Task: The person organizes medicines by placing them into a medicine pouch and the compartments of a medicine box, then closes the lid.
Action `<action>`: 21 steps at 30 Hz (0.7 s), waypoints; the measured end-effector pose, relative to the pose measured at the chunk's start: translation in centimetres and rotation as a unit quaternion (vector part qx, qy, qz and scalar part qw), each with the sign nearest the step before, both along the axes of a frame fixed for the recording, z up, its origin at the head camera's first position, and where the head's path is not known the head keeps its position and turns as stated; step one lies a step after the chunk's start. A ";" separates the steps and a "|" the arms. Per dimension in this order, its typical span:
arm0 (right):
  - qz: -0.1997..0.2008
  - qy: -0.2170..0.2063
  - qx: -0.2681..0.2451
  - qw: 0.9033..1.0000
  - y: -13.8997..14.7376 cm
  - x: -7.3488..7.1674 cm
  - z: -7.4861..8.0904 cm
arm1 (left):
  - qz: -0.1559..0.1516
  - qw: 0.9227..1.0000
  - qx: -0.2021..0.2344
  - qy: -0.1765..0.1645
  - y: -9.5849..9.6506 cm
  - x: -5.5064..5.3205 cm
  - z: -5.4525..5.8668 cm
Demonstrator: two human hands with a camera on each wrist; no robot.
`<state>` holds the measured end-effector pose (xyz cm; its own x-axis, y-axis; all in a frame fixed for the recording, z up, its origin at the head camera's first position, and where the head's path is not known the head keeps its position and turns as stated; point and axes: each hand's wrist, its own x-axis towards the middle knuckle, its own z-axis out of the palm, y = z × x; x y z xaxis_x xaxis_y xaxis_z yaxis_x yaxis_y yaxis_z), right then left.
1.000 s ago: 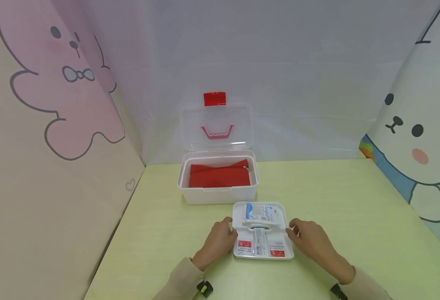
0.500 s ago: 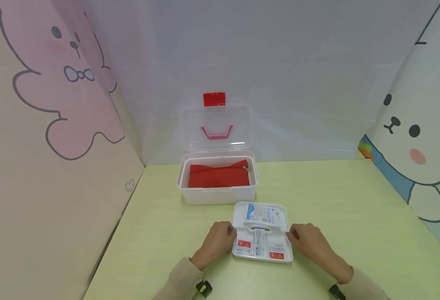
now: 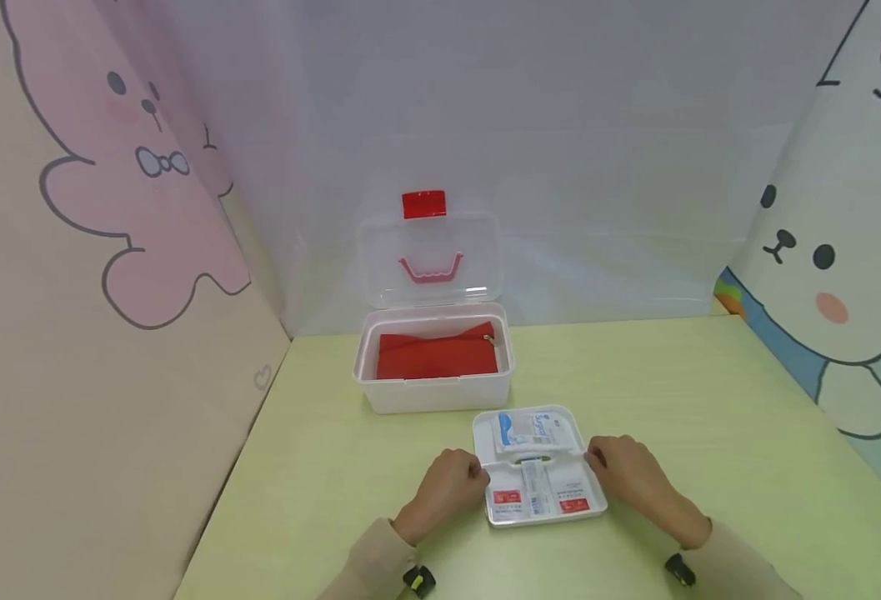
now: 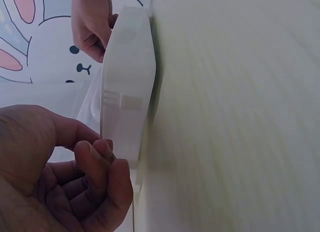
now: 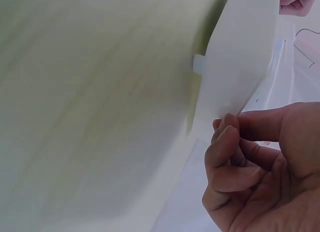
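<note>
A white plastic tray [image 3: 483,435] with a raised middle grip lies in front of the open box. In its back part is a surgical packet [image 3: 533,428] with blue print; below the grip lie a narrow clear packet [image 3: 536,487] and two red-and-white packets, one of them the right packet [image 3: 574,505]. My left hand [image 3: 449,490] pinches the left rim between thumb and fingers, and my right hand [image 3: 628,477] pinches the right rim. Both wrist views show the tray's white side wall [image 4: 131,67] close over the table; whether its underside touches is unclear.
Behind the tray stands a white box [image 3: 436,396] holding a red zipped pouch [image 3: 436,358]. Its clear lid [image 3: 380,267], with a pink handle [image 3: 431,274] and red latch [image 3: 424,204], is raised. Printed curtains border the pale table [image 3: 320,467].
The tray has shifted to the right and turned a little, with both hands still at its sides. The left hand has moved right with it. The box has stayed in place.
</note>
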<state>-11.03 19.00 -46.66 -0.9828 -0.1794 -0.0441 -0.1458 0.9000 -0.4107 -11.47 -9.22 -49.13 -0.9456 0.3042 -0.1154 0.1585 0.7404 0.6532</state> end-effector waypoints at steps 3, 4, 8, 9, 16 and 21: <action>0.009 0.001 0.006 1.000 0.2 -0.4 0.1 | -0.008 1.000 -0.005 0.007 0.3 0.1 -0.1; 0.013 0.002 0.008 1.000 0.3 -0.5 0.2 | -0.011 1.000 -0.005 0.008 0.4 0.1 -0.2; 0.028 0.003 0.014 1.000 0.6 -1.0 0.4 | -0.027 1.000 -0.003 0.005 0.8 0.3 -0.2; 0.030 0.002 0.015 0.999 0.7 -1.1 0.5 | -0.032 0.999 -0.005 0.007 1.0 0.4 -0.2; 0.045 0.002 0.022 0.999 1.4 -2.1 0.7 | -0.055 0.998 -0.021 0.019 2.0 1.2 -0.2; 0.058 0.009 0.024 0.998 1.6 -3.0 0.7 | -0.059 0.998 -0.017 0.016 2.7 1.9 -0.1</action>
